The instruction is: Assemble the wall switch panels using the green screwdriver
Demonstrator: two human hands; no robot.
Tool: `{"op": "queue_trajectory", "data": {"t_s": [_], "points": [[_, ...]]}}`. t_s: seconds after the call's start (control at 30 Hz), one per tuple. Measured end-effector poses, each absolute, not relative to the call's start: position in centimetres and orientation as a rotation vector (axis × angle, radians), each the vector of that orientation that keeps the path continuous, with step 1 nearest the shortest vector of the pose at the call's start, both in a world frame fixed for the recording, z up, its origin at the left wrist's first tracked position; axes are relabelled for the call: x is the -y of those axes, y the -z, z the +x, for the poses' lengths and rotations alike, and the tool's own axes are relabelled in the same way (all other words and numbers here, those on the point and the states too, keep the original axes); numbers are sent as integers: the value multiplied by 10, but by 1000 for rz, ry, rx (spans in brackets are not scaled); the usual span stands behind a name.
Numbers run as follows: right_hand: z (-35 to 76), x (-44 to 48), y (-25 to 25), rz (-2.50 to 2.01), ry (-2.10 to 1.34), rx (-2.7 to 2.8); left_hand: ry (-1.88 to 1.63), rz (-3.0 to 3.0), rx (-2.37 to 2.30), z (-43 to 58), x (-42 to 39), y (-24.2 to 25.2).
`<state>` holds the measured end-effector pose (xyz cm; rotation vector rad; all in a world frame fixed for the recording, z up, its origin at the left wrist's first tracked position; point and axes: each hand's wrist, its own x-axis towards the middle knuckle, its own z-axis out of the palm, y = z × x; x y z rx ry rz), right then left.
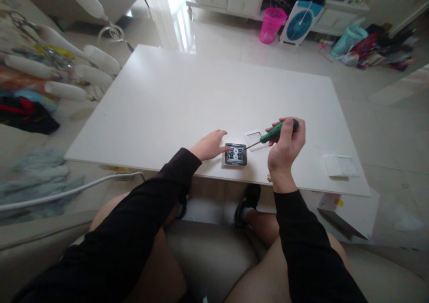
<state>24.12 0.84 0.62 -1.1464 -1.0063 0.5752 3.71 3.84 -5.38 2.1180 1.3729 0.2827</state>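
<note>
Near the front edge of the white table lies a square wall-switch module with a dark frame and a pale middle. My left hand rests at its left side, thumb touching the module and fingers stretched apart. A screwdriver with a green handle is gripped in my right hand. Its thin shaft slants down to the left, with the tip at the module's right side; whether it touches a screw I cannot tell. Behind the shaft lies a white square frame, partly hidden by it.
White square plates lie at the table's right. Small coloured bits sit by the front edge, beside my right wrist. A lamp with white shades stands at the left. Beyond the table are a pink basket and a blue fan.
</note>
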Motion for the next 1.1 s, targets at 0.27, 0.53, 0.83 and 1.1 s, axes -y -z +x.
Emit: {"op": "queue_trajectory", "data": {"t_s": [0.27, 0.53, 0.83, 1.1], "points": [[243, -10, -6, -1133, -567, 1006, -48, 2025, -1716, 1, -46, 50], [243, -10, -6, -1127, -554, 1033, -67, 2171, -1637, 23, -36, 60], [248, -9, -9, -1156, -584, 1006, 10, 2188, -1588, 35, -42, 71], [253, -9, -9, -1164, -585, 1007, 58, 2140, -1603, 39, -38, 70]]}}
